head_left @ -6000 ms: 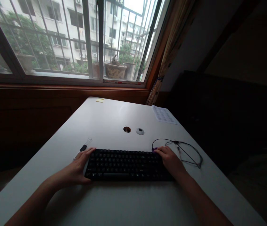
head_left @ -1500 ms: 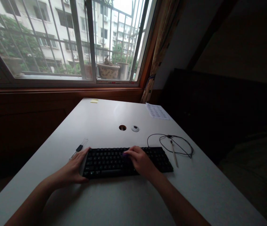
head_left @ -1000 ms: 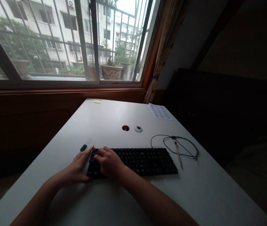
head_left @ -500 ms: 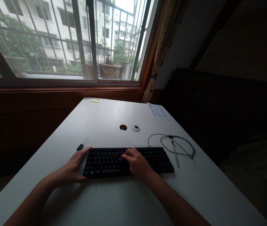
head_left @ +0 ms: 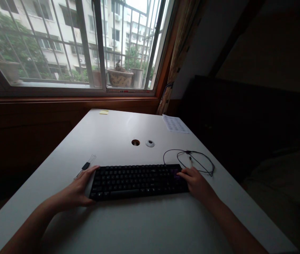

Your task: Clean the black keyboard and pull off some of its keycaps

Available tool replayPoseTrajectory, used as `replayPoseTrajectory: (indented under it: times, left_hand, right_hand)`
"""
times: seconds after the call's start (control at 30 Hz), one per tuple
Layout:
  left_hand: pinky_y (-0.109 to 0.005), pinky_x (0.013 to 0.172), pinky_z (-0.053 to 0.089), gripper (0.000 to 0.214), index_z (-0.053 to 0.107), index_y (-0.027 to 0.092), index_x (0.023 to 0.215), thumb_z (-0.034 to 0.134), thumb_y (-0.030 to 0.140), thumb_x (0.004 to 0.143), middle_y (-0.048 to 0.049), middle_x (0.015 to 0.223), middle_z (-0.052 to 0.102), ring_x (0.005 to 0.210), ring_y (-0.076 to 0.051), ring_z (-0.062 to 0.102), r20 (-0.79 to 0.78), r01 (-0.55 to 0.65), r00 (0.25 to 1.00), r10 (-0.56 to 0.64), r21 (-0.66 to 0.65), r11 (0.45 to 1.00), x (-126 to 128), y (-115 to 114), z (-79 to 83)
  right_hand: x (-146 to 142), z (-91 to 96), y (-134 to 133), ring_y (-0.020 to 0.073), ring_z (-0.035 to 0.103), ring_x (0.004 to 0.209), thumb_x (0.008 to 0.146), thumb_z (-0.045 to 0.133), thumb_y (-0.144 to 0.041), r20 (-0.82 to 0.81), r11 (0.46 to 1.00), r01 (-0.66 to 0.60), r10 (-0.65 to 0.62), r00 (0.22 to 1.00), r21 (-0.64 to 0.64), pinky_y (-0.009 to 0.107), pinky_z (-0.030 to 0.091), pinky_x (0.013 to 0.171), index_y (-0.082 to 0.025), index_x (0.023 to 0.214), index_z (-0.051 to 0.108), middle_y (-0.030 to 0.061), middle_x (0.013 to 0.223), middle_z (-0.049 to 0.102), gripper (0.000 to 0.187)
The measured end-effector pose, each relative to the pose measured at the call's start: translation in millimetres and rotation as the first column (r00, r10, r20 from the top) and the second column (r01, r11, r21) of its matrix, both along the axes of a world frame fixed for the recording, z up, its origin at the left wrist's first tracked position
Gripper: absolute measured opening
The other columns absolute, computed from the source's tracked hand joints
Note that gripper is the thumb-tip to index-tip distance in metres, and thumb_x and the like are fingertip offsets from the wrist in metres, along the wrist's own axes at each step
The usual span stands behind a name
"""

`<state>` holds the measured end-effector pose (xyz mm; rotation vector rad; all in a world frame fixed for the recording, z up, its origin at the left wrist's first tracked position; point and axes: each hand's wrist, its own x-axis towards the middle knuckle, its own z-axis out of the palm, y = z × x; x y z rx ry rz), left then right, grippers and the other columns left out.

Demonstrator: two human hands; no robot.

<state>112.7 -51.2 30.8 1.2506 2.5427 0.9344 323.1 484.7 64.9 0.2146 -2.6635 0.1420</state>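
**Keyboard on desk, left hand (head_left: 79, 188) on one end, right hand (head_left: 197, 182) on a purple wad**

Head view. Black keyboard (head_left: 134, 181) lies flat on the near half of the white desk (head_left: 129, 225), long side running left to right, keys up. Left hand grasps its left end: fingertips at the far left corner, thumb at the near left corner, palm side toward the short edge. Right hand is over the right end, fingers pinched on a small purple wad (head_left: 176, 173) that sits on the right-hand keys; material unclear, partly hidden by the fingers.

Far side of the right hand: thin black cable (head_left: 210, 164) in loose loops, plus a pale stick (head_left: 190, 162) with a dark tip, its near part covered by the hand. Just beyond the left hand: black clip (head_left: 85, 165) with wire loops at both ends.

Farther out, around mid-desk: round hole (head_left: 135, 142), white ring (head_left: 150, 143) just right of it, apart. Yellow note (head_left: 103, 112) near the far left corner, printed sheet (head_left: 175, 124) at the far right. Past the far edge: barred window (head_left: 103, 46), flowerpot (head_left: 120, 78) outside, patterned curtain (head_left: 178, 53) on the right. Right side of the room very dark, details unreadable.
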Motion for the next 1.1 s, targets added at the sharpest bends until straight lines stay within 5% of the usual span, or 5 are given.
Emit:
replayPoseTrajectory:
  times: [0.3, 0.57, 0.7, 0.83, 1.1]
  left_hand:
    - [-0.063, 0.12, 0.04, 0.115, 0.017, 0.038, 0.166, 0.086, 0.031, 0.075, -0.0149, 0.166, 0.037, 0.149, -0.044, 0.041, -0.021, 0.019, 1.0, -0.019, -0.003, 1.0, -0.9, -0.5, 1.2]
    - [-0.065, 0.12, 0.039, 0.115, 0.017, 0.037, 0.166, 0.086, 0.032, 0.075, -0.0146, 0.168, 0.034, 0.151, -0.045, 0.038, -0.037, 0.031, 0.999, -0.03, 0.004, 1.0, -3.9, -2.6, -5.0]
    - [-0.065, 0.12, 0.04, 0.115, 0.016, 0.037, 0.166, 0.086, 0.034, 0.075, -0.0151, 0.167, 0.035, 0.15, -0.045, 0.039, -0.026, 0.027, 0.999, -0.027, 0.011, 1.0, -2.4, -2.0, -3.1]
    - [-0.064, 0.121, 0.039, 0.115, 0.014, 0.036, 0.166, 0.086, 0.033, 0.075, -0.0155, 0.167, 0.034, 0.15, -0.044, 0.039, 0.007, 0.022, 1.0, -0.022, -0.004, 1.0, 0.5, -0.1, 1.9]
    - [-0.064, 0.122, 0.036, 0.12, 0.01, 0.038, 0.166, 0.087, 0.03, 0.073, -0.0156, 0.167, 0.03, 0.151, -0.046, 0.035, -0.016, 0.017, 1.0, -0.017, -0.007, 1.0, 0.4, 1.1, -1.8]
  right_hand:
    - [17.3, 5.1, 40.6, 0.0255, 0.064, 0.09, 0.073, 0.05, 0.004, 0.029, 0.991, 0.12, -0.121, 0.992, 0.051, 0.042, 0.058, 0.083, -0.023, 0.103, 0.082, 0.0099, 0.097, 0.075, 0.052]
    - [28.9, 7.5, 38.3, 0.026, 0.064, 0.092, 0.094, 0.048, -0.008, -0.112, 0.979, 0.184, -0.194, 0.975, -0.092, 0.045, 0.056, 0.088, -0.023, 0.116, 0.078, 0.0112, 0.103, 0.072, 0.041]
    - [6.6, 10.3, -4.9, 0.0262, 0.065, 0.098, 0.099, 0.052, -0.014, -0.118, 0.974, 0.115, -0.14, 0.983, -0.194, 0.046, 0.057, 0.093, -0.025, 0.12, 0.077, 0.0093, 0.102, 0.071, 0.034]
    - [-28.6, 11.8, -77.1, 0.0237, 0.066, 0.101, 0.102, 0.052, -0.014, -0.156, 0.947, -0.079, 0.031, 0.987, -0.31, 0.043, 0.059, 0.093, -0.025, 0.126, 0.074, 0.0089, 0.106, 0.07, 0.035]
    - [-110.8, 1.5, -229.8, 0.0192, 0.067, 0.1, 0.1, 0.052, -0.007, -0.149, 0.78, -0.51, 0.492, 0.858, -0.363, 0.035, 0.06, 0.09, -0.022, 0.128, 0.071, 0.0094, 0.112, 0.069, 0.037]
